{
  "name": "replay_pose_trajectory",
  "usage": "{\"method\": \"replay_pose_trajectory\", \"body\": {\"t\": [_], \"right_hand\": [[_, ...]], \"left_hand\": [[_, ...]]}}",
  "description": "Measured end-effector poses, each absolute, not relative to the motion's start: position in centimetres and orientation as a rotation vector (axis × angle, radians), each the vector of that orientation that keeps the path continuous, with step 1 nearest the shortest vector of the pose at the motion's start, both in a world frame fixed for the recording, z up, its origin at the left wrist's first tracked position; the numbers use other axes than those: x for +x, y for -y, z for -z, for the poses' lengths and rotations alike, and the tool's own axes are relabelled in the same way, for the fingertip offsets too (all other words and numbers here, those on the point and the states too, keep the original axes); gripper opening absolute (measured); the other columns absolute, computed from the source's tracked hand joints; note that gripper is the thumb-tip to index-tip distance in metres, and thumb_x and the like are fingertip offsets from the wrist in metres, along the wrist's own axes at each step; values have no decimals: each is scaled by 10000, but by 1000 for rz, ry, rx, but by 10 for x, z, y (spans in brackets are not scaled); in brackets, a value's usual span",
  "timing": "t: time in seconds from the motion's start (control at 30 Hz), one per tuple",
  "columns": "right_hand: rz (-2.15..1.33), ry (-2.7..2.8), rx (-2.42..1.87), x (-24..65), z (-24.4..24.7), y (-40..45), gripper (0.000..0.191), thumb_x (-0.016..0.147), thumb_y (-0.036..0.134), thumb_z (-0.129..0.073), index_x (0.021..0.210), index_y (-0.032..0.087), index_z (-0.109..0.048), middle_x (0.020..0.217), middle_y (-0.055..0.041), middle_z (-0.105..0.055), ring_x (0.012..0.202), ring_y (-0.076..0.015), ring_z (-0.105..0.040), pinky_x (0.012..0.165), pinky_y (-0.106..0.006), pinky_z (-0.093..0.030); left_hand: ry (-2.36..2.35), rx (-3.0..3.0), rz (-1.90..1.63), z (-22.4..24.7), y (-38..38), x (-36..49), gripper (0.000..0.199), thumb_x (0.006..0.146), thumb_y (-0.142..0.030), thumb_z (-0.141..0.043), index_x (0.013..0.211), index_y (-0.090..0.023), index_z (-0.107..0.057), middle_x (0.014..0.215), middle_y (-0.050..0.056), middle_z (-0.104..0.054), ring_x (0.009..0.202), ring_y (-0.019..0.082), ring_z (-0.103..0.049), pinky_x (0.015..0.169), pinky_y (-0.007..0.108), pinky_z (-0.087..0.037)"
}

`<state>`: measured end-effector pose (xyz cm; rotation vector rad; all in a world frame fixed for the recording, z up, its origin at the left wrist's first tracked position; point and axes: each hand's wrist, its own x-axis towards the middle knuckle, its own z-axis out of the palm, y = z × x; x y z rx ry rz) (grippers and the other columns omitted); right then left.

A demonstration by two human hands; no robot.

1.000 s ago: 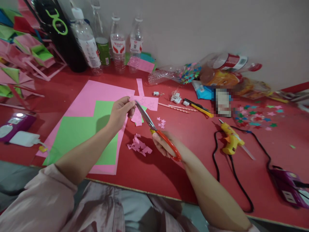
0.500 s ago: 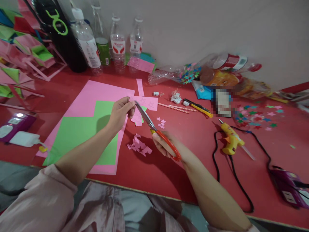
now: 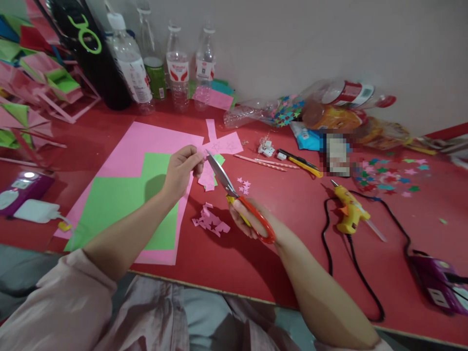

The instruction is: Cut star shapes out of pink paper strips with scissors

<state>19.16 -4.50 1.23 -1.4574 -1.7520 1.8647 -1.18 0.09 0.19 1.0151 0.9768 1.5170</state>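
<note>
My left hand (image 3: 185, 168) pinches the left end of a pink paper strip (image 3: 231, 144), on which star outlines are drawn. In my right hand (image 3: 245, 219) are scissors (image 3: 224, 179) with red and yellow handles, their tips at the strip close to my left fingertips. Below the strip lie a pink paper piece (image 3: 206, 178) and a bit of green paper. Small cut pink stars (image 3: 244, 186) rest right of it, and jagged pink scraps (image 3: 212, 222) lie nearer me. Beneath my left forearm are a green sheet (image 3: 124, 209) and a larger pink sheet (image 3: 120, 146).
Plastic bottles (image 3: 178, 68) and a black flask (image 3: 98, 63) stand along the wall. To the right are a yellow glue gun (image 3: 350, 209) with a black cord, a cutter knife (image 3: 302, 163), paper straws (image 3: 266, 163) and coloured stars (image 3: 395, 176). Folded paper models (image 3: 47, 80) fill the left.
The pink strip has turned, its right end swinging up and away from me. The scissor handles have spread apart. My left hand has barely moved.
</note>
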Motion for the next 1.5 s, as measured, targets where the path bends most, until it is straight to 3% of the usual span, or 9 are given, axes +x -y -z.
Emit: {"method": "replay_pose_trajectory", "body": {"t": [0.37, 1.13, 1.5], "right_hand": [[-1904, 1734, -1365, 195, -13, 47, 543, 828, 711, -420, 706, 184, -468, 428, 67, -443, 319, -48, -378, 311, -162, -292], [-1803, 1848, -1338, 190, -14, 48, 538, 873, 640, -392, 553, 207, -379, 354, 65, -401, 272, -46, -337, 294, -171, -284], [-1811, 1839, -1352, 190, -12, 47, 570, 838, 704, -391, 559, 206, -386, 358, 61, -419, 272, -47, -343, 291, -173, -290]], "left_hand": [[-933, 1015, -1503, -2, 2, -10, 167, 733, -192, -559, 583, -187, -486, 452, -58, -494, 401, 32, -426, 385, 156, -340], [-981, 1037, -1527, -3, 1, -12, 180, 746, -179, -555, 572, -184, -508, 435, -53, -510, 390, 35, -441, 394, 162, -353], [-991, 1029, -1514, -2, 1, -11, 187, 758, -194, -554, 585, -187, -484, 449, -56, -512, 393, 32, -449, 396, 158, -362]]}}
